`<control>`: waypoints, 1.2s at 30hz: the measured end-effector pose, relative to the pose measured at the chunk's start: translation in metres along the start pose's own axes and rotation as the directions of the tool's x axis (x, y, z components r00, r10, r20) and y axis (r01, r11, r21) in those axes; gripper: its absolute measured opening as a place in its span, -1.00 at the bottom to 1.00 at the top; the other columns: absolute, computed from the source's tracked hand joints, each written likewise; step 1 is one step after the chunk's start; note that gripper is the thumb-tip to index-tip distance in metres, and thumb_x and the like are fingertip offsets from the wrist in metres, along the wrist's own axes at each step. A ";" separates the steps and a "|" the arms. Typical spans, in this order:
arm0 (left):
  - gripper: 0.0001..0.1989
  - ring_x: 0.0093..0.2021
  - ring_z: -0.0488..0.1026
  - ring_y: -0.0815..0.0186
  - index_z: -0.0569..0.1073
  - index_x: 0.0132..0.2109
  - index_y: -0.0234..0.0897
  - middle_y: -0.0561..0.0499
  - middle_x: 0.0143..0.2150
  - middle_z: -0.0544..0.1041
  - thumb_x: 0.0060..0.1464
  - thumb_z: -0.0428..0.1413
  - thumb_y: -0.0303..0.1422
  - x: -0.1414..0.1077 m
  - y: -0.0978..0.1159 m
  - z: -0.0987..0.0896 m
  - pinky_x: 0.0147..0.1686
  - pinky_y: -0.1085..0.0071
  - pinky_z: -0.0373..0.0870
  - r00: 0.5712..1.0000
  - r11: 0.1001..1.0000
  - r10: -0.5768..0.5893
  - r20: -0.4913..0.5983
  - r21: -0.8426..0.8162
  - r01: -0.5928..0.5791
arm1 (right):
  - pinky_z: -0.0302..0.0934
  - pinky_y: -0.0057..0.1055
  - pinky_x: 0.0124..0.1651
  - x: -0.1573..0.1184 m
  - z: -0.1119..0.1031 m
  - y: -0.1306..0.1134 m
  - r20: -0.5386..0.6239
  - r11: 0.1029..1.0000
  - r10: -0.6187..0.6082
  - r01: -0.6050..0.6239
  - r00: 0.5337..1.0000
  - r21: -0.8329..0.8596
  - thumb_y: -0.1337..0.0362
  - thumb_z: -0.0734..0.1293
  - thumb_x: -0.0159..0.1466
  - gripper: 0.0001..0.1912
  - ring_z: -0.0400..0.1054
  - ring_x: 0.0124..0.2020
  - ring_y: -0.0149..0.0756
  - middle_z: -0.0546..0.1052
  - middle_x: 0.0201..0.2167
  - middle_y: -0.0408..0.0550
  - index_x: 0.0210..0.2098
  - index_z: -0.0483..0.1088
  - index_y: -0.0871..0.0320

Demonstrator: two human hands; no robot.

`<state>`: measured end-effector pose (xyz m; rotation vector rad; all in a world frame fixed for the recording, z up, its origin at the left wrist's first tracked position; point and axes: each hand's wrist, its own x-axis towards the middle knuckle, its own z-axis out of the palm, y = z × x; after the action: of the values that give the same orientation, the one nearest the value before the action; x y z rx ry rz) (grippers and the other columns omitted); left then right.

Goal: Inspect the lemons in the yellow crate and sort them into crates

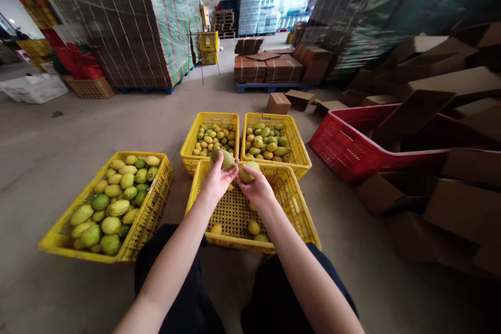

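Observation:
Above the yellow crate between my legs, my left hand (217,180) is closed around a green papaya (226,160) with a tapered end. Close beside it, my right hand (257,188) grips a rounder yellow-green papaya (249,169). The fingertips of both hands nearly meet. Below them the near crate (299,214) holds a few yellow papayas (253,227) on its perforated bottom; my forearms hide part of it. Two more yellow crates stand just beyond: the far left crate (189,152) with smaller yellow and green fruit, the far right crate (301,154) with larger fruit.
A yellow crate (162,188) full of green-yellow papayas stands at my left. On the right are a red crate (340,143) and a heap of open cardboard boxes (454,209). Flattened cartons (270,70) lie on a blue pallet ahead. Tall wrapped stacks (117,21) rise behind.

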<state>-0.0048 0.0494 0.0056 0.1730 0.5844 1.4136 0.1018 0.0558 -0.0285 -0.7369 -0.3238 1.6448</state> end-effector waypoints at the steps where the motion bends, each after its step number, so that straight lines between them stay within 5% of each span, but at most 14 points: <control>1: -0.64 -0.29 0.51 0.28 0.34 0.04 -0.13 -0.05 -0.19 0.46 0.09 0.16 -0.34 -0.002 0.000 0.000 -0.42 0.45 0.51 0.999 0.999 0.030 0.032 0.018 -0.031 | 0.41 -0.47 -0.39 -0.002 0.001 0.000 0.005 1.000 -0.011 0.011 1.000 -0.012 0.49 0.40 -0.05 -0.75 0.44 -0.42 -0.38 0.53 -0.45 -0.16 -0.39 0.33 0.15; 4: -0.45 -0.27 0.51 0.30 0.25 0.14 0.00 0.00 -0.17 0.45 0.02 0.22 -0.36 -0.008 -0.001 0.001 -0.31 0.37 0.52 0.987 0.991 0.095 0.129 0.080 -0.106 | 0.42 -0.41 -0.27 -0.009 0.005 -0.002 0.024 0.995 -0.051 0.052 0.998 -0.080 0.44 0.44 -0.10 -0.72 0.45 -0.33 -0.34 0.54 -0.41 -0.16 -0.39 0.35 0.17; 9: -0.39 -0.23 0.48 0.36 0.22 0.14 0.03 0.05 -0.15 0.41 -0.03 0.25 -0.37 -0.016 -0.002 -0.001 -0.18 0.34 0.49 0.940 0.905 0.239 0.245 0.293 -0.307 | 0.39 -0.32 -0.22 -0.023 0.010 -0.009 0.061 0.921 -0.296 0.301 0.953 -0.248 0.39 0.50 -0.17 -0.55 0.42 -0.36 -0.34 0.46 -0.46 -0.28 -0.33 0.29 0.08; 17: -0.54 -0.01 0.39 0.26 0.31 0.02 -0.08 0.00 0.05 0.35 -0.05 0.25 -0.28 -0.014 -0.003 -0.013 -0.05 0.30 0.41 0.819 0.556 0.448 0.358 0.606 -0.569 | 0.27 -0.32 -0.19 -0.030 0.009 -0.011 0.224 0.547 -0.579 0.577 0.784 -0.607 0.30 0.44 -0.08 -0.54 0.29 -0.33 -0.34 0.41 -0.31 -0.19 -0.16 0.33 0.08; 20: -0.57 0.06 0.35 0.24 0.33 0.00 -0.11 -0.01 0.04 0.39 -0.02 0.23 -0.26 -0.013 -0.001 -0.017 0.07 0.28 0.30 0.738 0.359 0.504 0.449 0.668 -0.652 | 0.25 -0.31 -0.17 -0.030 0.010 -0.009 0.275 0.467 -0.595 0.603 0.756 -0.647 0.31 0.42 -0.06 -0.54 0.29 -0.31 -0.32 0.42 -0.28 -0.16 -0.15 0.32 0.10; 22: -0.59 0.06 0.35 0.24 0.34 -0.02 -0.13 -0.01 0.02 0.41 -0.03 0.24 -0.29 -0.015 0.001 -0.016 0.10 0.28 0.27 0.708 0.306 0.522 0.476 0.670 -0.676 | 0.24 -0.32 -0.18 -0.031 0.011 -0.007 0.283 0.446 -0.602 0.608 0.747 -0.657 0.32 0.41 -0.06 -0.56 0.29 -0.30 -0.31 0.42 -0.28 -0.15 -0.16 0.32 0.11; 25: -0.59 0.01 0.39 0.28 0.39 -0.06 -0.15 0.01 -0.02 0.44 -0.10 0.28 -0.36 -0.019 0.002 -0.014 0.04 0.35 0.32 0.747 0.418 0.523 0.411 0.640 -0.645 | 0.24 -0.37 -0.21 -0.035 0.014 -0.005 0.263 0.476 -0.597 0.599 0.758 -0.644 0.33 0.42 -0.06 -0.56 0.28 -0.32 -0.35 0.41 -0.30 -0.18 -0.17 0.32 0.10; 29: -0.63 -0.24 0.49 0.37 0.39 -0.12 -0.18 0.05 -0.19 0.50 -0.11 0.29 -0.41 -0.023 0.003 -0.010 -0.28 0.50 0.43 0.897 0.753 0.411 0.162 0.495 -0.434 | 0.24 -0.49 -0.33 -0.038 0.017 -0.005 0.138 0.652 -0.550 0.526 0.824 -0.545 0.31 0.48 -0.07 -0.58 0.27 -0.41 -0.41 0.40 -0.42 -0.25 -0.24 0.30 0.08; 31: -0.69 -0.41 0.48 0.42 0.36 -0.16 -0.20 0.07 -0.28 0.51 -0.08 0.26 -0.40 -0.023 0.006 -0.008 -0.44 0.56 0.39 0.940 0.845 0.329 0.088 0.417 -0.334 | 0.24 -0.52 -0.44 -0.037 0.017 -0.005 0.087 0.753 -0.487 0.468 0.869 -0.463 0.28 0.50 -0.07 -0.60 0.27 -0.46 -0.43 0.40 -0.47 -0.27 -0.30 0.28 0.07; 36: -0.73 -0.67 0.31 0.51 0.39 -0.29 -0.30 0.04 -0.42 0.48 0.10 0.09 -0.14 -0.018 0.021 -0.006 -0.79 0.64 0.09 0.993 0.970 0.026 0.115 0.238 -0.053 | 0.22 -0.54 -0.62 -0.031 0.015 -0.007 0.167 0.884 -0.257 0.301 0.952 -0.358 0.12 0.47 0.00 -0.67 0.32 -0.53 -0.43 0.43 -0.47 -0.24 -0.35 0.31 0.11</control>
<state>-0.0272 0.0347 0.0147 0.4565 0.6618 1.3592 0.0998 0.0306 -0.0045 -0.8400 -0.8133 1.3633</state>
